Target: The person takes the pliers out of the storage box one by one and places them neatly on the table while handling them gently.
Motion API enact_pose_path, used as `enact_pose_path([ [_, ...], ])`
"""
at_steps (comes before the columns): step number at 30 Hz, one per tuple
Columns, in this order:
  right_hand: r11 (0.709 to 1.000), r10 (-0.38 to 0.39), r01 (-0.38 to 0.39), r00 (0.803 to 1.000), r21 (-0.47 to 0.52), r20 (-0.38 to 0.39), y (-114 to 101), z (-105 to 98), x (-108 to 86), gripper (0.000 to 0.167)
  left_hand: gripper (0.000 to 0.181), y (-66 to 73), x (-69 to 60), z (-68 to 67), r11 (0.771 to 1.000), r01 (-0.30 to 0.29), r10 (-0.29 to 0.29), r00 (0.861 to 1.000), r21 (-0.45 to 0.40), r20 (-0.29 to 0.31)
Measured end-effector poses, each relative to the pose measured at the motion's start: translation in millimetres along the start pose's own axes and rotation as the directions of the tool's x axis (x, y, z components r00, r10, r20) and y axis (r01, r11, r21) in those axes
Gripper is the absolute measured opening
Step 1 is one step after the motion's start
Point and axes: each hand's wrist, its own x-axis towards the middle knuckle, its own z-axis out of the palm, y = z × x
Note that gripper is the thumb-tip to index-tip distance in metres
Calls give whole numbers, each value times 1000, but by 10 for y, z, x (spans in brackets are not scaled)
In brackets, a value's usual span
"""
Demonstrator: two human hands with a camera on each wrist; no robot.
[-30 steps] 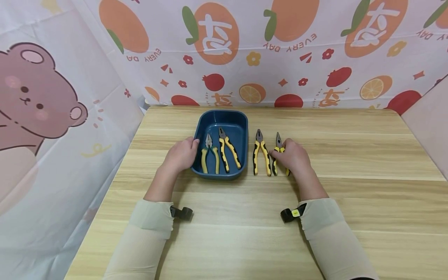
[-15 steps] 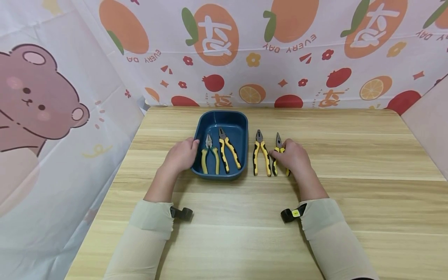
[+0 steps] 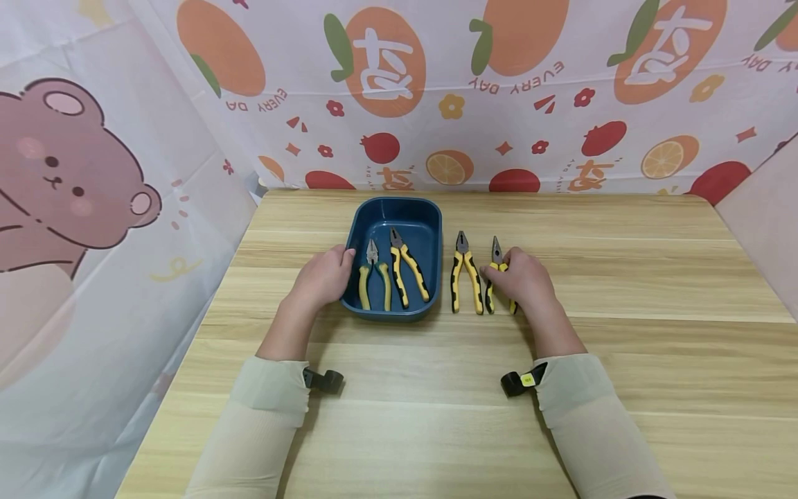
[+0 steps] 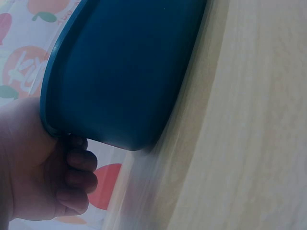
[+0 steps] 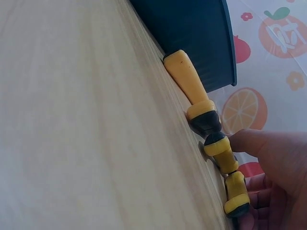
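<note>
Nearest us lies the wooden table (image 3: 399,436), and on it, on the right, the pointed pliers (image 3: 497,251), black and yellow in the handle. We judge them stiff and rather heavy for their size, being metal, with padded handles that should not slip. The legs may swing on the hinge, so we would hold both together, close under the pivot. The right hand (image 3: 528,278) does much that: the thumb presses the inner handle and the fingers curl around the outer one, a fairly narrow hold. The handle ends lie toward us, the nose points away past the fingertips, and the tool lies on the wood. Just left of them, untouched, lie the blunt pliers (image 3: 462,244).

Farther left the blue box (image 3: 391,315) looks like smooth, light, firm plastic, best held by its rim. The left hand (image 3: 324,278) grips its left side there. Inside lie the green-trimmed pliers (image 3: 373,254) and, beside them, another yellow-and-black pair (image 3: 397,240). Beyond hangs the fruit-print cloth (image 3: 474,125).
</note>
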Motion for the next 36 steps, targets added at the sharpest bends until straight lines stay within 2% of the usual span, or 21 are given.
enact_pose_path([
  [22,1000,-12,12,1000,14,-3,22,-22,13,54,56,-3,-4,2,1000,-3,3,1000,-4,-1],
  [25,999,-14,15,1000,30,-27,11,-51,-6,57,57,-12,0,4,1000,-1,1,1000,-9,0],
  [28,998,-32,36,996,48,-81,-25,-90,-36,60,57,-17,9,10,1000,2,-2,1000,-12,0],
  [32,990,-113,126,977,62,-179,-144,-102,-84,58,56,-21,19,20,1000,5,-5,1000,-10,-3],
  [36,957,-253,281,929,72,-269,-357,-57,-151,50,56,-20,21,28,1000,6,-6,1000,-13,-6],
])
